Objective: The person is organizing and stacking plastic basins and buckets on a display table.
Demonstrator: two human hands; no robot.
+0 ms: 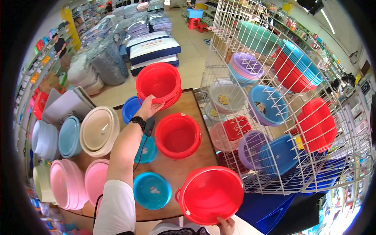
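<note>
My left hand (148, 108), with a black watch at the wrist, reaches forward and grips the near side of a red bucket (158, 80) at the far edge of the table. Another red bucket rim shows just beneath that one. Down by my body, my right hand (226, 226) is closed on the rim of a second red bucket (211, 196), tilted so that its inside faces me. Between the two, a red bucket (178, 135) stands upright on the brown table (172, 170). A blue basin (152, 190) sits left of the near bucket.
On the right rises a white wire rack (282, 172) holding stacked basins. Pink basins (66, 184) and a beige basin (99, 131) stand at the left. Packed bedding (154, 51) lies beyond the table. A person (59, 47) stands far left.
</note>
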